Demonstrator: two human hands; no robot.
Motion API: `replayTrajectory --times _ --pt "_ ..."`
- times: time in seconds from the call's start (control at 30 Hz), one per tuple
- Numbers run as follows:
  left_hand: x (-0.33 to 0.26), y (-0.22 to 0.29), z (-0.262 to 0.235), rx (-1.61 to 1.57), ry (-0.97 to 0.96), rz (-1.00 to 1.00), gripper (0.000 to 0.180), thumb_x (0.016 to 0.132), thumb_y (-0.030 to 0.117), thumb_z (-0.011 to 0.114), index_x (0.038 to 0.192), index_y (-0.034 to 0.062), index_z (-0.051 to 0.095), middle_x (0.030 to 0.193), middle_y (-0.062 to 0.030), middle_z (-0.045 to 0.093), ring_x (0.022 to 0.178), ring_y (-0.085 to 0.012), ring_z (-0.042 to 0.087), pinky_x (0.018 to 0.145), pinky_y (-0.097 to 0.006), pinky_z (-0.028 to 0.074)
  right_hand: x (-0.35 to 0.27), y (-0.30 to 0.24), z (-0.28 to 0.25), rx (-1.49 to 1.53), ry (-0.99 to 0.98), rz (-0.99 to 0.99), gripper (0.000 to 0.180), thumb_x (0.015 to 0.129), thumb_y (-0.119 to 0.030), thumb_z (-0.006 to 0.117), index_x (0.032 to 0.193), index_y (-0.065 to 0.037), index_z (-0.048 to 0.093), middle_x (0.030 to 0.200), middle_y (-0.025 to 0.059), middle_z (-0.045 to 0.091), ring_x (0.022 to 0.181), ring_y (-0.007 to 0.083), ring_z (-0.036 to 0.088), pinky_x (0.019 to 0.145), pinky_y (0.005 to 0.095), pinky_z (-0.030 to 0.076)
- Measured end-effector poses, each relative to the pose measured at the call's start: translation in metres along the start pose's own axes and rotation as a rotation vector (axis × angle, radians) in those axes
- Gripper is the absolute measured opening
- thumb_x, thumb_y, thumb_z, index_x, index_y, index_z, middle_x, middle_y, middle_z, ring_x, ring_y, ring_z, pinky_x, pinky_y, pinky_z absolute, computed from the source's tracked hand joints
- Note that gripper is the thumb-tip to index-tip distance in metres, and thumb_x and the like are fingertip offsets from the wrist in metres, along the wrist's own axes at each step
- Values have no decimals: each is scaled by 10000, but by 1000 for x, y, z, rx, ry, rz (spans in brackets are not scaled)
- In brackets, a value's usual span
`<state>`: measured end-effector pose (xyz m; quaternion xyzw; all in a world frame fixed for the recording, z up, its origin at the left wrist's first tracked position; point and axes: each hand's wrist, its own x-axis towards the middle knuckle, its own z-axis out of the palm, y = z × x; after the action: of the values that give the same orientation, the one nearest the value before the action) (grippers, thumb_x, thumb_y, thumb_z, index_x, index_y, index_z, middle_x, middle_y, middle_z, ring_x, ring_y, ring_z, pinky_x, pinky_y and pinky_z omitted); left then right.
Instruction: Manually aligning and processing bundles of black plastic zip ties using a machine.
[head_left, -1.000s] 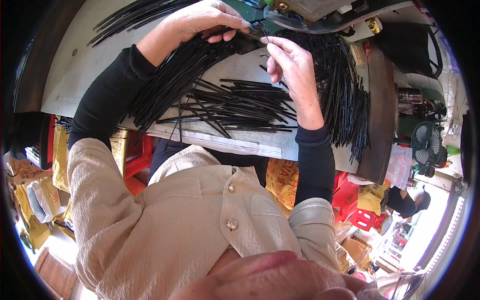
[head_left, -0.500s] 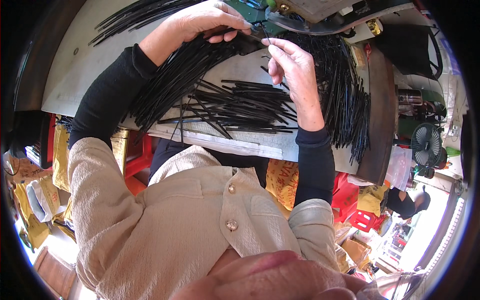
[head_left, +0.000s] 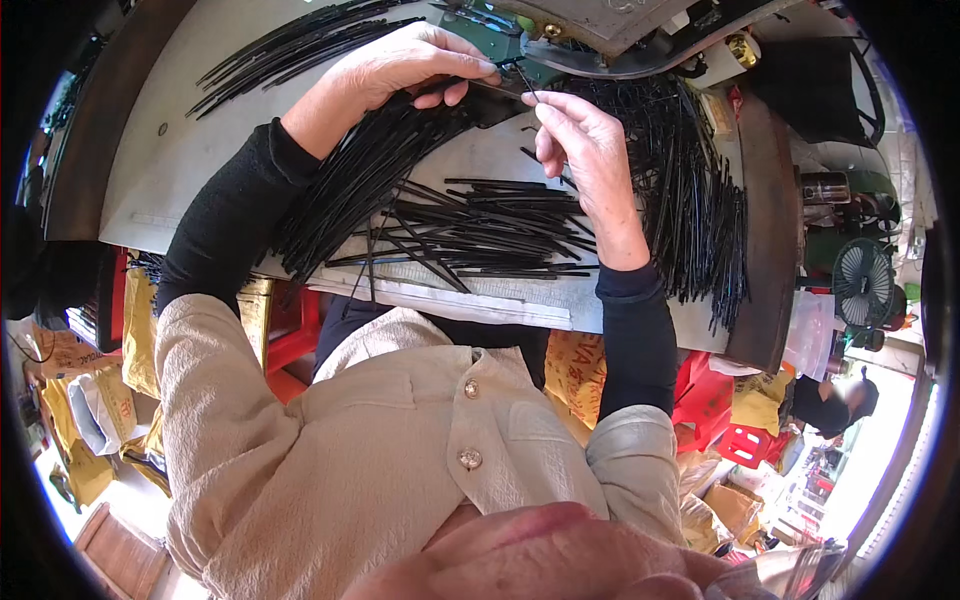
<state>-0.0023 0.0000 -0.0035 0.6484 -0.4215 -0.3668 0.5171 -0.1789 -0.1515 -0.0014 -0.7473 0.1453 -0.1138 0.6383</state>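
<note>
In front of the machine at the table's far side, my two hands are close together with fingertips pinched. My left hand (head_left: 415, 65) holds the end of a thin black strip, partly hidden by its fingers. My right hand (head_left: 590, 140) pinches a thin black cord-like piece (head_left: 527, 82) between thumb and forefinger, its other fingers curled. Beneath my left hand fans a thick bundle of long black strips (head_left: 345, 185). Shorter black strips (head_left: 490, 228) lie loosely piled nearer me. To the right of my right hand, a dense heap of black strips (head_left: 690, 205) hangs toward the table's near edge.
A grey metal machine (head_left: 610, 30) with a green base stands at the far side of the pale table (head_left: 150, 165). More black strips (head_left: 290, 50) lie at the far left. At right are a fan (head_left: 864, 280), a red stool (head_left: 745, 443) and a person (head_left: 830, 402).
The whole view has shifted slightly. My hands keep nearly the same pose, pinching the black pieces before the machine.
</note>
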Motion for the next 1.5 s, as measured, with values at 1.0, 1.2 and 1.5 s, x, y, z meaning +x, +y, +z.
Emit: replayTrajectory --times 1.0,1.2,1.5 --pt "4 -3 -3 64 -2 -5 325 901 266 562 1030 -12 671 543 -8 490 386 -41 378 374 -194 280 2 5 -5 -59 17 -60 228 921 -141 551 1056 22 636 632 36 590 478 59 506 444 178 411" --pt "2 3 -1 47 18 -31 333 893 277 566 1015 -15 671 531 2 476 379 -34 363 369 -198 258 4 1 -7 144 25 12 210 896 -122 576 1048 12 629 666 43 611 503 78 544 466 187 434" --pt "-12 12 16 97 13 27 295 868 251 560 959 -9 666 557 -4 496 383 -46 387 395 -214 301 22 30 -27 827 73 -34 193 895 -67 541 1048 36 601 864 137 670 732 192 675 645 277 568"
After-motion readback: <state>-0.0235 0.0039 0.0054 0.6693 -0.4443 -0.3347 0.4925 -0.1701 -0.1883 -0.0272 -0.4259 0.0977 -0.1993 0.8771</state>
